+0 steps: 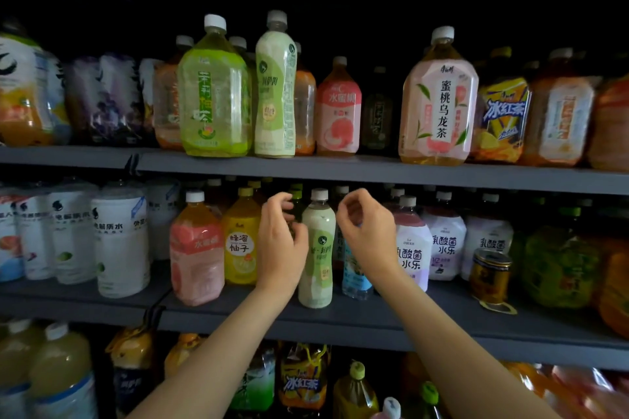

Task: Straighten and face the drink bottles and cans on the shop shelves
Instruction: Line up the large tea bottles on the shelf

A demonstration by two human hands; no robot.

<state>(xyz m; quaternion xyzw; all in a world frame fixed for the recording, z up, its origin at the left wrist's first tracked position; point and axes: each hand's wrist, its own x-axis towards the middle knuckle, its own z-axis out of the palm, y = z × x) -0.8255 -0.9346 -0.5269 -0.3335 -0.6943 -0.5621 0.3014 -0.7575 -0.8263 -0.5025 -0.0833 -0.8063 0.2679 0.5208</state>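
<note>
A tall cream and pale green bottle [317, 248] with a white cap stands upright at the front of the middle shelf [374, 320], its label facing me. My left hand [280, 245] hovers just left of it with loosely curled fingers, the thumb close to the bottle's side. My right hand [366, 235] hangs just right of the bottle's neck, its fingers also loosely curled, holding nothing. A dark bottle with a green cap [296, 204] stands partly hidden behind my left fingers. A small blue-labelled bottle [354, 277] is half hidden under my right wrist.
Left of my hands stand a yellow bottle [241, 238] and a pink bottle [196, 252]; to the right are white and purple bottles [413, 248] and a gold can [490, 277]. The upper shelf [340, 168] holds large tea bottles.
</note>
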